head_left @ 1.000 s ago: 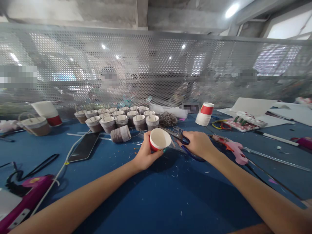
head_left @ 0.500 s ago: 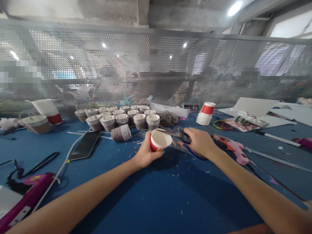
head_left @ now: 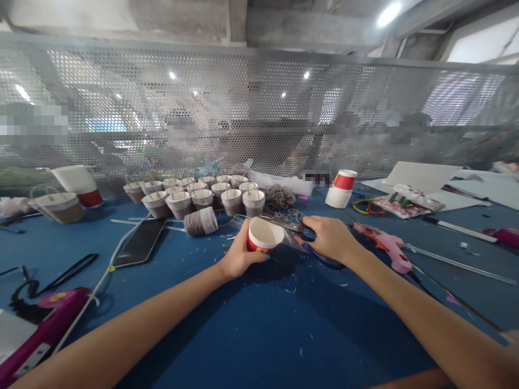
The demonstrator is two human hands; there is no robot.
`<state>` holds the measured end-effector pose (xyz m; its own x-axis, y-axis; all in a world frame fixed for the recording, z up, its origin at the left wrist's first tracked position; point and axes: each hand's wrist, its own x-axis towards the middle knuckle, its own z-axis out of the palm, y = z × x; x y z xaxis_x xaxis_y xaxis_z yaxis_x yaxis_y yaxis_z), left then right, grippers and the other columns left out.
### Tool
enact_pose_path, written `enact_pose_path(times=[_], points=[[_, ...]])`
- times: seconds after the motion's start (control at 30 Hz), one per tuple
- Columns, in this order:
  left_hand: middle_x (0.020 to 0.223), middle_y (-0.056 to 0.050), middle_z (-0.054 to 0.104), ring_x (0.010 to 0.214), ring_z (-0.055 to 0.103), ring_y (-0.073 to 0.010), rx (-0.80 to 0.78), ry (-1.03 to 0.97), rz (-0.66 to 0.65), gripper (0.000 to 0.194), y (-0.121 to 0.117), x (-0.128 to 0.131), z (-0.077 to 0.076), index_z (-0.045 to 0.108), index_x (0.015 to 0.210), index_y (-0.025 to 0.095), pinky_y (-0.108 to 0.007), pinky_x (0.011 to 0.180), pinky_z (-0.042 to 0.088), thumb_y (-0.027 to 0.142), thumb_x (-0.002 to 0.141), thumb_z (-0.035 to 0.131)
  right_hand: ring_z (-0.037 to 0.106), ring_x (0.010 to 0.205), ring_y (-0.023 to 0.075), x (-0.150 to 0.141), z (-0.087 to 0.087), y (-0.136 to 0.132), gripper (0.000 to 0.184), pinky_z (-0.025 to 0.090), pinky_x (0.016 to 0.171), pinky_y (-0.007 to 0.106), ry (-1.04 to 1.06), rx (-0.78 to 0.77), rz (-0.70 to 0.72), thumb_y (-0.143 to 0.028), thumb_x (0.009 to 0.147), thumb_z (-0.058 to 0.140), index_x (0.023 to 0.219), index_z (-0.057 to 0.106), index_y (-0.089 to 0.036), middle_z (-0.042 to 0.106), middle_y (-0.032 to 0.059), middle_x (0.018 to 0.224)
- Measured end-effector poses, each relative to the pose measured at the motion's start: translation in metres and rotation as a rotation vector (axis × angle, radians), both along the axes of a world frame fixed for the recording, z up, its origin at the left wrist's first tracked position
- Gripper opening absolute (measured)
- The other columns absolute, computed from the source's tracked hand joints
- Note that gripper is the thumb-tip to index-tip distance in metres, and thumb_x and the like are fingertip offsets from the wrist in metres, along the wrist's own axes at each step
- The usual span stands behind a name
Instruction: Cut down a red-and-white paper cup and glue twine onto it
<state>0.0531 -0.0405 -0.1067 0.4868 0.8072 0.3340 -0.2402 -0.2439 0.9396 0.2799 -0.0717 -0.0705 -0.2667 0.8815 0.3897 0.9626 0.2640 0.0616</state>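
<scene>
Trimming at the rim of a paper cup, as we judge the step in hand. The cup (head_left: 265, 236) is held over the middle of the table (head_left: 259, 335), its mouth tipped toward us. We see the left hand (head_left: 239, 255) curled around its side, thumb on the near face; the right hand (head_left: 329, 236) is closed on the handles of the scissors (head_left: 299, 228), whose blades reach behind the far rim. Whether they bite the paper we cannot tell. The next move, in our judgement, calls for a steady cup and blades aligned with its edge, the 2 hands working together. On the blue surface, strewn with scraps, we note rows of corded pots (head_left: 179, 205), 1 of them on its side (head_left: 200, 221), a phone (head_left: 140, 243) and a pink glue gun (head_left: 385, 246). Behind stands a perforated metal screen (head_left: 259, 119), under a concrete ceiling (head_left: 182, 21) with a bright lamp (head_left: 388, 14).
</scene>
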Motion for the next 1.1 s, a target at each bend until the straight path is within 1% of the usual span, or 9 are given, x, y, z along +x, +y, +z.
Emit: enact_pose_path(times=[0.17, 0.3, 0.37, 0.43, 0.53, 0.6, 0.67, 0.9, 1.1], points=[[0.096, -0.001, 0.06, 0.093, 0.052, -0.0203, -0.07, -0.018, 0.004, 0.063, 0.0006, 0.0003, 0.0014, 0.05, 0.104, 0.017, -0.031, 0.088, 0.036, 0.005, 0.045, 0.071, 0.059, 0.068, 0.0195, -0.0019, -0.001, 0.001, 0.042, 0.02, 0.052, 0.027, -0.052, -0.029, -0.035, -0.055, 0.085, 0.036, 0.074, 0.053, -0.018, 0.067, 0.0075, 0.077], [0.099, -0.003, 0.063, 0.097, 0.053, -0.0235, -0.143, -0.039, 0.014, 0.066, 0.0039, 0.0011, 0.0021, 0.053, 0.107, 0.016, -0.033, 0.091, 0.036, 0.003, 0.044, 0.07, 0.06, 0.067, 0.0197, -0.0027, 0.0014, 0.0015, 0.04, 0.019, 0.051, 0.026, -0.014, -0.036, -0.117, -0.055, 0.084, 0.037, 0.075, 0.054, -0.019, 0.067, 0.007, 0.076], [0.101, -0.004, 0.064, 0.099, 0.053, -0.0242, -0.17, -0.048, 0.02, 0.067, 0.0063, 0.001, 0.0006, 0.054, 0.109, 0.017, -0.034, 0.091, 0.036, 0.004, 0.045, 0.068, 0.06, 0.067, 0.0199, -0.0019, 0.0027, 0.0016, 0.039, 0.019, 0.05, 0.026, 0.008, -0.045, -0.134, -0.055, 0.084, 0.038, 0.077, 0.053, -0.019, 0.067, 0.0065, 0.075], [0.101, -0.004, 0.064, 0.099, 0.054, -0.0242, -0.178, -0.058, 0.018, 0.067, 0.0082, 0.0006, -0.0013, 0.054, 0.111, 0.017, -0.034, 0.09, 0.037, 0.004, 0.046, 0.066, 0.06, 0.069, 0.0203, -0.0005, 0.0033, 0.0019, 0.038, 0.02, 0.051, 0.025, 0.015, -0.041, -0.112, -0.055, 0.082, 0.041, 0.079, 0.053, -0.019, 0.066, 0.0063, 0.076], [0.1, -0.003, 0.065, 0.098, 0.054, -0.024, -0.16, -0.066, -0.032, 0.066, 0.009, 0.0004, -0.0023, 0.055, 0.11, 0.017, -0.033, 0.089, 0.038, 0.002, 0.045, 0.061, 0.059, 0.072, 0.02, 0.0017, 0.0027, 0.0023, 0.035, 0.022, 0.052, 0.025, 0.004, -0.033, -0.057, -0.054, 0.08, 0.044, 0.08, 0.051, -0.019, 0.064, 0.0062, 0.08], [0.101, -0.003, 0.065, 0.098, 0.054, -0.0232, -0.141, -0.073, -0.065, 0.066, 0.0084, 0.0007, -0.0016, 0.055, 0.108, 0.018, -0.032, 0.089, 0.038, 0.002, 0.044, 0.058, 0.057, 0.071, 0.0193, 0.0026, 0.0021, 0.0025, 0.034, 0.022, 0.052, 0.025, -0.011, -0.035, -0.042, -0.052, 0.08, 0.043, 0.08, 0.05, -0.02, 0.063, 0.0057, 0.079], [0.102, -0.002, 0.064, 0.097, 0.054, -0.0222, -0.131, -0.07, -0.07, 0.066, 0.0075, 0.0011, -0.0003, 0.055, 0.108, 0.019, -0.031, 0.088, 0.037, 0.003, 0.043, 0.055, 0.056, 0.068, 0.0182, 0.0031, 0.0017, 0.0024, 0.032, 0.022, 0.051, 0.025, -0.022, -0.036, -0.038, -0.051, 0.079, 0.043, 0.08, 0.051, -0.02, 0.061, 0.0049, 0.077], [0.096, -0.002, 0.063, 0.088, 0.053, -0.0193, -0.124, -0.009, -0.095, 0.064, 0.0035, 0.0012, 0.0044, 0.053, 0.104, 0.017, -0.03, 0.082, 0.037, 0.004, 0.042, 0.053, 0.055, 0.065, 0.0171, 0.004, 0.0011, 0.0017, 0.025, 0.025, 0.053, 0.026, 0.0, -0.051, 0.037, -0.044, 0.079, 0.044, 0.075, 0.051, -0.021, 0.061, 0.0044, 0.075], [0.09, -0.001, 0.063, 0.083, 0.052, -0.0186, -0.128, -0.026, -0.103, 0.059, 0.001, 0.001, 0.0072, 0.055, 0.098, 0.017, -0.028, 0.076, 0.039, 0.004, 0.041, 0.052, 0.056, 0.066, 0.0175, 0.0056, 0.0048, 0.0008, 0.027, 0.027, 0.052, 0.027, 0.036, -0.065, 0.07, -0.046, 0.079, 0.045, 0.071, 0.051, -0.021, 0.062, 0.0048, 0.073]])
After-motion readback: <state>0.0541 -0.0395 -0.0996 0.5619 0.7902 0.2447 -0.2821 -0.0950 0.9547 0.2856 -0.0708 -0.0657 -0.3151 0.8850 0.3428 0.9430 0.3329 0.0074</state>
